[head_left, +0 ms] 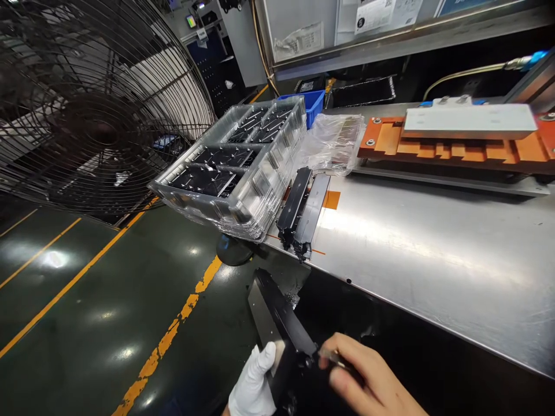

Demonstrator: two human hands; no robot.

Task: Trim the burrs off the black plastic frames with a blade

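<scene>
My left hand (254, 384), in a white glove, is closed round a long black plastic part (281, 318) with a flat grey side, held tilted in front of the bench. My bare right hand (368, 375) pinches a slim tool with a metallic look (333, 358), its tip at the near right end of the black part. The kind of tool is too blurred to tell, and most of it is hidden by the fingers. Two similar black parts (303, 214) lie side by side on the bench, beyond my hands.
A metal bench (411, 242) runs off to the right, with an orange fixture (385, 141) at its back. Clear stacked trays (247, 202) of black parts stand at its left end, beside plastic wrap (332, 141). A large caged fan (99, 127) is at far left.
</scene>
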